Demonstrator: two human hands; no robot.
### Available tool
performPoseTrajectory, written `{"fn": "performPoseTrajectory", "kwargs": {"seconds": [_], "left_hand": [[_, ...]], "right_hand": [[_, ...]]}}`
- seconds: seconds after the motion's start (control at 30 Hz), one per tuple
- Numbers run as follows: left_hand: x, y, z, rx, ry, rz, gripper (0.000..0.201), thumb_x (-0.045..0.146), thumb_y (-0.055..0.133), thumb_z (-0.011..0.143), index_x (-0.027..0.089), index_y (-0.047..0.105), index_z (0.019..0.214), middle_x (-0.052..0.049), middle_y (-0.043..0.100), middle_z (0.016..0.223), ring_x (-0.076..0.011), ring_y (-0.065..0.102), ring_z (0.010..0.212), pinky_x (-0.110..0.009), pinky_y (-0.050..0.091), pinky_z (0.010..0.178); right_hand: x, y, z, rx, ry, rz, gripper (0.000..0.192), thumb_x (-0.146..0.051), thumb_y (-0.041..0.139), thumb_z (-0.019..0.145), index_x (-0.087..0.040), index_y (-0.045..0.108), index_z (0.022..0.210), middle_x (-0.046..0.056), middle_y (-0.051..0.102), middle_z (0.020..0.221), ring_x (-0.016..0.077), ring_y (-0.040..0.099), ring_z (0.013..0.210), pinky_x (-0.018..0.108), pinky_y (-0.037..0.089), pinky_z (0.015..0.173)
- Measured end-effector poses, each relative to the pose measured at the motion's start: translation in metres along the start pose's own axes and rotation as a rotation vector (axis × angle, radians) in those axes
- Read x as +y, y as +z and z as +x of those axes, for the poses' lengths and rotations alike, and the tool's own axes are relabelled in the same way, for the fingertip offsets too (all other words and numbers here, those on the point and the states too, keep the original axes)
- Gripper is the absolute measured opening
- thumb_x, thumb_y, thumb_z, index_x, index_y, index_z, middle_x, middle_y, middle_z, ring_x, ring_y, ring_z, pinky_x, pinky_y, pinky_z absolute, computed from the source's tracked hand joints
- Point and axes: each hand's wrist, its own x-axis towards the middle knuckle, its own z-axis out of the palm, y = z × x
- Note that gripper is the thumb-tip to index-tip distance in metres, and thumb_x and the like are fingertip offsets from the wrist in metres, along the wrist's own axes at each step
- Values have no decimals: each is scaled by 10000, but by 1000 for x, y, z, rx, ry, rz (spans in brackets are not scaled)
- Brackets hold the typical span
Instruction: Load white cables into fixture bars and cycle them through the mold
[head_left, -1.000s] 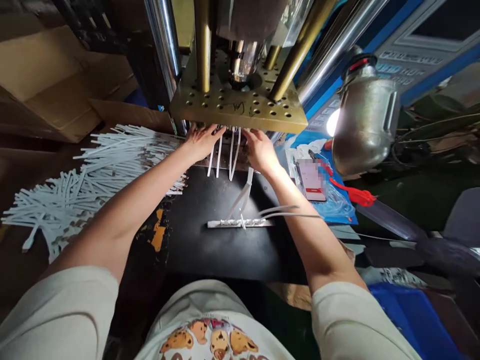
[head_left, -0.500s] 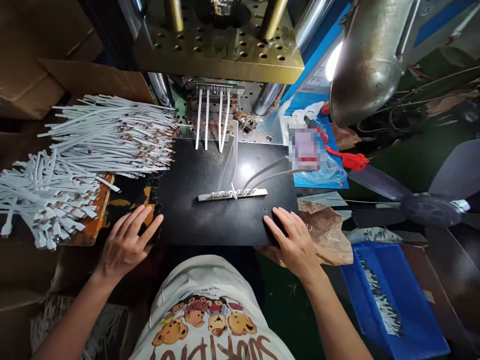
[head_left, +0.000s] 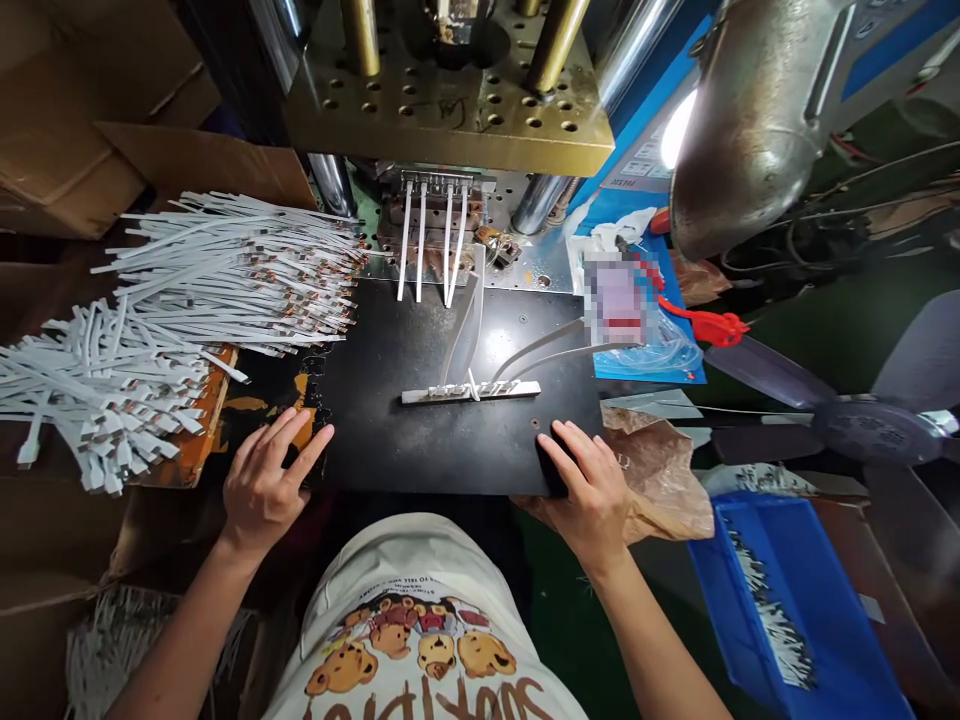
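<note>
My left hand (head_left: 266, 480) lies flat, fingers spread, on the near left corner of the black work plate (head_left: 420, 440). My right hand (head_left: 589, 490) rests palm down on the plate's near right corner, holding nothing. Farther back, several white cable ends (head_left: 433, 240) hang from the mould (head_left: 435, 205) under the brass press platen (head_left: 450, 110). A white moulded strip (head_left: 470, 391) with a few cables attached lies in the middle of the plate.
A large heap of white cable pieces (head_left: 187, 300) fills the left side over cardboard. At right are a metal lamp (head_left: 750, 110), a phone (head_left: 616, 298) on a blue mat, red-handled pliers (head_left: 705, 322), crumpled brown paper (head_left: 652, 470), a fan (head_left: 862, 425) and a blue bin (head_left: 795, 610).
A second ago both hands were up at the mould setting cables. They have pulled back to the plate's near corners and stayed there; the view shifted slightly.
</note>
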Motion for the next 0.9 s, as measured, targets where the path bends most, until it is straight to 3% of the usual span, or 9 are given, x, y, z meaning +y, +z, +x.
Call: {"fn": "performPoseTrajectory", "kwargs": {"seconds": [0.33,0.53,0.9], "left_hand": [[-1,3,-2,24,-13,8,887,-60,538,741,305,378,1533,-147,587,1392,-317,571,1303,-479,451,1091],[-1,6,-2,47,-8,6,833,-27,563,750,291,432,1509,-147,606,1373,-321,591,1279,-467,453,1083],[-5,9,-4,50,16,19,646,192,631,848,259,487,1475,-161,604,1374,-344,610,1245,-476,460,1054]], "right_hand": [[0,-1,0,-12,28,-4,516,-116,592,855,-246,581,1355,112,638,1346,294,584,1279,486,421,1110],[-1,-2,3,-4,26,8,469,-52,586,850,-211,617,1290,141,658,1304,298,596,1264,484,426,1098],[-2,-3,3,-19,61,27,477,-96,593,902,-264,573,1348,124,660,1303,296,600,1262,495,430,1095]]}}
